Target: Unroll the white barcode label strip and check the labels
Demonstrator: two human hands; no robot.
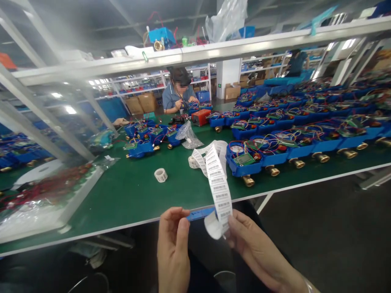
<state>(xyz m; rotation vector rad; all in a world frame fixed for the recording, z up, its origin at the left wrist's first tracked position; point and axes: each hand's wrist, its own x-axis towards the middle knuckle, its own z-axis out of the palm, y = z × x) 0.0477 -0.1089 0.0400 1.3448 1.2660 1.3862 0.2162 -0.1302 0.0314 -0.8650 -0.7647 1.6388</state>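
My right hand point(258, 248) pinches the lower end of a long white strip of barcode labels point(219, 185) between thumb and fingers. The strip's end curls over on its left side, and its upper part runs back onto the green table. My left hand point(174, 248) is raised to the left of the strip, fingers bent and thumb apart from them, with nothing visible between. Just beyond its fingertips lies a blue strip point(200, 213) at the table edge; whether they touch is unclear. A small roll of labels point(160, 175) rests on the table point(128, 195).
Rows of open blue meter housings point(246, 165) with wires and brass fittings fill the right side. More housings point(142, 148), a plastic bag point(189, 136) and a red box point(200, 117) stand farther back. A bagged tray point(65, 203) lies left. A co-worker point(179, 91) sits opposite.
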